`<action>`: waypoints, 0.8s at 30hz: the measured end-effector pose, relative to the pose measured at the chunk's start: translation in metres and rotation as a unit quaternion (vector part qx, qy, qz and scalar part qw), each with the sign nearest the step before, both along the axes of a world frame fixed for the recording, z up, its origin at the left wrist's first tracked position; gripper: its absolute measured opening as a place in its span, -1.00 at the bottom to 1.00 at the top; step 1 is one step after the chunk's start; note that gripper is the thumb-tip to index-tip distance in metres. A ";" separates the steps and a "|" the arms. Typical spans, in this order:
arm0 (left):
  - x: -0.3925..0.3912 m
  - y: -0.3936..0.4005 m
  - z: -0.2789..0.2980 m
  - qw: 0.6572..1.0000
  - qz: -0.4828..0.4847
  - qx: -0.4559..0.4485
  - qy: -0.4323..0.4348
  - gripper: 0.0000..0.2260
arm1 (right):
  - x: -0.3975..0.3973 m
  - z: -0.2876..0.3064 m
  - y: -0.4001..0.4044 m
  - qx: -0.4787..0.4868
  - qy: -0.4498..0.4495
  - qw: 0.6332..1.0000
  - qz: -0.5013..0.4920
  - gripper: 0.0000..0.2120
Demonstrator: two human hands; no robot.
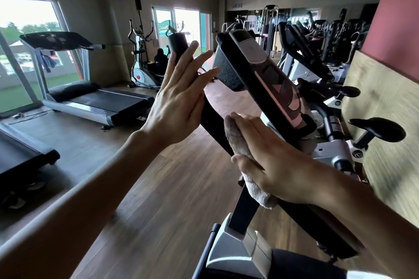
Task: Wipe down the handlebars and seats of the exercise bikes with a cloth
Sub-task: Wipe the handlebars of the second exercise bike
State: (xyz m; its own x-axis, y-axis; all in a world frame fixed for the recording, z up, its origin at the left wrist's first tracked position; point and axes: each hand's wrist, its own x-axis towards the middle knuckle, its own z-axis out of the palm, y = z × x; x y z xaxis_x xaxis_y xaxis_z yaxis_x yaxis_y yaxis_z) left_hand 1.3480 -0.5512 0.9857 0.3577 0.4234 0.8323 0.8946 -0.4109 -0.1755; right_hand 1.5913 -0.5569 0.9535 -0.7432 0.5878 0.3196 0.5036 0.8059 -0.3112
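Cloth [243,149] under right hand [274,165] on handlebar [213,120]; left hand [181,97] left of console [260,79].

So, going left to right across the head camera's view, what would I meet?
Treadmill → elliptical trainer → left hand, fingers straight against the handlebar → bike console → right hand pressing the cloth → bike saddle.

Both forearms are bare, with a white sleeve edge [367,275] at the right arm.
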 end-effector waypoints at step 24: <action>0.074 0.006 -0.044 0.978 0.122 -0.047 -0.160 -0.73 | 0.090 -0.034 -0.017 0.078 0.043 0.995 0.053 -0.31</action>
State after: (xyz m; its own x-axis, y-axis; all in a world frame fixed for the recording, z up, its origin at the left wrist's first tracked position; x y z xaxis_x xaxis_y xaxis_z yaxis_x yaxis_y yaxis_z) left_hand 1.4217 -0.5450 0.9416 -0.0357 0.5441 0.8383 0.9711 -0.1794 0.1577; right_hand 1.6812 -0.5734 0.9193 -0.7642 0.4462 0.4658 0.3912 0.8948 -0.2153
